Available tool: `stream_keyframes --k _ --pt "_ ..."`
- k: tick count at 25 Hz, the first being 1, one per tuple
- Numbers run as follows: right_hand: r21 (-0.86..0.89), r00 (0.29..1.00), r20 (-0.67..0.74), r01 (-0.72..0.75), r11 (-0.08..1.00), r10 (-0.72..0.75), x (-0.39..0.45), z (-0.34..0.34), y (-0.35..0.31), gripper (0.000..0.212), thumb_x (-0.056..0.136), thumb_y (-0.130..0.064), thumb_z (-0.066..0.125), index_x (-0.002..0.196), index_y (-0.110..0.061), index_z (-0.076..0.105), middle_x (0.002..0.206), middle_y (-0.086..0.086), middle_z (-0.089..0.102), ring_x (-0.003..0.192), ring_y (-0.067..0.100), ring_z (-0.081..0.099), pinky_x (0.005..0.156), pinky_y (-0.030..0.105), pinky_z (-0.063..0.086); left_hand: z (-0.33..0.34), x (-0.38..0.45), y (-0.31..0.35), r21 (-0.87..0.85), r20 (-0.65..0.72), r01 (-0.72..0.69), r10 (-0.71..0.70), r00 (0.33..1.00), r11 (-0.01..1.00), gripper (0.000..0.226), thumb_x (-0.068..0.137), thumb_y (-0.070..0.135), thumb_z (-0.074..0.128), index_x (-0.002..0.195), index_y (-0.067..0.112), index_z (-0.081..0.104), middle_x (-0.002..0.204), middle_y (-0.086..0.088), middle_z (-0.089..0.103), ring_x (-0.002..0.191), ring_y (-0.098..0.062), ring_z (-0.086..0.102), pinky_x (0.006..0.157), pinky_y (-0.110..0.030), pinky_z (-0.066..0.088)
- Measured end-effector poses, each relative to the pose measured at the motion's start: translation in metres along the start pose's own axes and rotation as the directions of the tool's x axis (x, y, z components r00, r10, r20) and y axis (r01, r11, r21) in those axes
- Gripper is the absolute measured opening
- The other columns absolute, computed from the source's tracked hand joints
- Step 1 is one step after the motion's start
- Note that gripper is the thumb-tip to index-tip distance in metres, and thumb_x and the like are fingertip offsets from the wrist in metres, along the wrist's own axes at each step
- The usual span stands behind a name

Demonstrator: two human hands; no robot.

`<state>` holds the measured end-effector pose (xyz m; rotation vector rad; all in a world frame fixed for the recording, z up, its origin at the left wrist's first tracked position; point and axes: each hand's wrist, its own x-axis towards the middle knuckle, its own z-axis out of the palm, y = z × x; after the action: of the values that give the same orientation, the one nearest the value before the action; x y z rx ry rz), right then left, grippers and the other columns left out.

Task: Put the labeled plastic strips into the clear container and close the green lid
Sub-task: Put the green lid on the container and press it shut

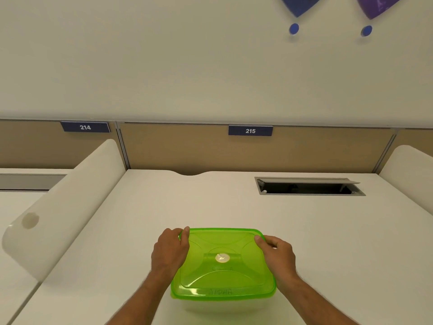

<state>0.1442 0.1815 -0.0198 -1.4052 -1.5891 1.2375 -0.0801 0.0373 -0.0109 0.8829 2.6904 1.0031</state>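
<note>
We see a square, translucent green plastic lid (222, 261) lying on top of a clear plastic container (210, 307) near the front edge of a smooth off-white table (210, 202); the left hand (169, 252) curls over the lid's far-left corner, fingertips wrapped on the rim, and the right hand (277, 253) pinches the far-right corner in the same way; both hands grasp the lid, neither released. We judge the closing step to be in hand; no labeled strips are visible outside, and whether they lie inside we cannot tell through the tinted lid. The next move, in our view, calls for even downward pressure along the rim, corner by corner, until the edge seats. The lid looks glossy and slightly flexible, moulded with curved ribs and a pale round vent button (222, 258) at its centre; faint handwriting marks its near edge. Behind, a grey metal cable hatch (309, 186) stands open in the table; tan partition panels carry dark number plates (250, 130).
</note>
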Motion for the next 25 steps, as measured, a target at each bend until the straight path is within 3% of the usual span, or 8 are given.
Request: stream_keyframes --k 3,11,16,20,25 --pt "-0.034 1.000 -0.016 0.021 0.999 -0.022 0.000 0.002 0.004 0.030 0.083 -0.037 0.075 0.103 -0.015 0.076 0.106 0.004 0.074 0.103 0.023 0.066 0.095 0.038 0.050 0.005 -0.001 -0.003 -0.008 0.004 0.028 -0.028 1.000 1.000 0.045 0.098 0.054 0.040 0.113 0.024 0.070 0.113 -0.007 0.063 0.106 -0.031 0.061 0.087 -0.039 0.048" --pt "-0.070 0.999 0.002 0.037 0.997 -0.037 -0.002 0.005 0.015 0.036 0.087 -0.040 0.070 0.114 -0.017 0.073 0.105 0.003 0.074 0.093 0.021 0.065 0.091 0.035 0.049 0.012 -0.002 -0.004 0.047 0.022 0.064 -0.065 0.998 0.997 0.044 0.097 0.057 0.038 0.115 0.030 0.067 0.117 -0.003 0.060 0.108 -0.030 0.061 0.086 -0.038 0.046" --pt "-0.096 0.999 0.023 0.040 0.995 -0.038 0.005 0.009 0.015 0.033 0.092 -0.043 0.060 0.108 -0.017 0.073 0.085 0.003 0.071 0.082 0.021 0.063 0.079 0.033 0.049 0.016 0.005 -0.004 0.049 0.084 0.030 -0.034 0.996 0.998 0.041 0.101 0.050 0.035 0.114 0.026 0.065 0.115 -0.005 0.058 0.104 -0.031 0.061 0.084 -0.037 0.044" --pt "-0.105 0.995 0.099 -0.018 0.994 0.028 0.015 0.010 0.015 0.031 0.094 -0.050 0.052 0.098 -0.024 0.070 0.095 0.001 0.069 0.085 0.019 0.061 0.077 0.032 0.046 0.018 0.011 -0.004 0.047 0.122 -0.021 0.015 0.992 0.999 0.038 0.103 0.043 0.031 0.094 0.022 0.063 0.099 -0.007 0.060 0.096 -0.030 0.061 0.083 -0.037 0.046" --pt "-0.089 0.989 0.136 -0.037 0.995 0.049 0.019 0.012 0.018 0.031 0.093 -0.054 0.051 0.088 -0.027 0.065 0.089 0.000 0.068 0.082 0.018 0.063 0.074 0.034 0.051 0.019 0.019 -0.004 0.022 0.132 -0.079 0.075 0.988 0.997 0.033 0.105 0.036 0.031 0.079 0.020 0.045 0.084 -0.005 0.061 0.084 -0.028 0.056 0.076 -0.039 0.044"
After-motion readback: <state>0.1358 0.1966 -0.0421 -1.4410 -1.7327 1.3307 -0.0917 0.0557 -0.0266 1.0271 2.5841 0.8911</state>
